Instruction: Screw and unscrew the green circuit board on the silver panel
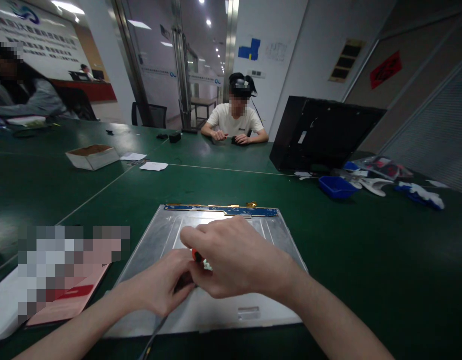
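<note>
A flat silver metal panel (212, 312), like the back of a display screen, lies in front of me. A narrow blue circuit board (201, 209) with gold-coloured tabs runs along its far edge. Over the middle of the panel, my right hand (234, 260) is closed round a tool with an orange and black handle (197, 256); its working end is hidden. Fingertips of my left hand (169, 280) meet the right hand, curled closed over a thin dark strip (156, 336). That strip runs out below the left wrist towards the bottom edge.
Left of the panel lie a white object (6, 305) and a pink-red packet (73, 300), partly blurred. Farther off are an open white box (94, 157), papers (154, 166), a black monitor casing (321, 132), and a blue tray (336, 187). Another person (236, 117) sits opposite.
</note>
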The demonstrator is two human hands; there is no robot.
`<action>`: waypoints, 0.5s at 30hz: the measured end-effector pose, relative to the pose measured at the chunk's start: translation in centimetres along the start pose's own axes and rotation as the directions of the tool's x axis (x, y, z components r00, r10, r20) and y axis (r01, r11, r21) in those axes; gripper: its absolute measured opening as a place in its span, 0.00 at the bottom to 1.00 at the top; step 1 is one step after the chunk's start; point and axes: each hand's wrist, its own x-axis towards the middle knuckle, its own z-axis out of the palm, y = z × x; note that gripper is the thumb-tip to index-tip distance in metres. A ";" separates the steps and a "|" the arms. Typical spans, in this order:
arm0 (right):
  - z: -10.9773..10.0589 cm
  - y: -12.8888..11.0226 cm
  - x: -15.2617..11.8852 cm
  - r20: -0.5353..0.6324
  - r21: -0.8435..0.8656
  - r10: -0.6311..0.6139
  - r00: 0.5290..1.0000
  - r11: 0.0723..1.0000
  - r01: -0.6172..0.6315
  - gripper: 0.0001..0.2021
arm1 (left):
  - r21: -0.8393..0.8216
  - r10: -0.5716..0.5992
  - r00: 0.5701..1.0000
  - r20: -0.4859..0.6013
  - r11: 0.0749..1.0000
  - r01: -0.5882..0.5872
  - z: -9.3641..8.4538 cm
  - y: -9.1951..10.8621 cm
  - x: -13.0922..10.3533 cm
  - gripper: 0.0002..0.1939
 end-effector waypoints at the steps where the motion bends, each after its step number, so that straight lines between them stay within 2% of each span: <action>1: 0.1 0.1 0.0 0.000 -0.013 0.007 1.000 1.000 -0.007 0.08 | 0.000 0.036 0.999 0.019 0.999 -0.036 0.0 0.1 0.1 0.06; 3: 0.2 0.1 0.2 0.007 -0.049 0.029 1.000 0.998 -0.029 0.13 | 0.009 0.057 0.998 0.038 0.998 -0.057 -0.1 0.2 0.2 0.07; 5: 0.3 0.2 0.3 0.019 -0.069 0.043 0.999 0.997 -0.041 0.14 | 0.006 0.021 0.999 0.050 1.000 -0.021 0.0 0.2 0.1 0.06; 8: 0.2 0.2 0.3 0.018 -0.036 0.016 1.000 0.999 -0.015 0.07 | -0.003 -0.012 0.998 0.066 1.000 0.012 0.2 -0.1 0.0 0.04; 10: -0.1 0.2 0.2 0.015 0.003 -0.007 1.000 1.000 0.007 0.06 | -0.006 -0.008 1.000 0.029 1.000 0.008 0.3 -0.2 -0.1 0.02; 12: -0.2 0.2 0.1 0.017 0.015 -0.016 1.000 1.000 0.015 0.08 | -0.009 0.029 1.000 -0.009 1.000 -0.029 0.2 -0.1 0.0 0.05; 15: 0.0 0.2 0.1 0.015 -0.032 0.012 1.000 0.999 -0.012 0.10 | -0.016 0.105 0.993 0.046 0.994 -0.104 -0.3 0.3 0.4 0.08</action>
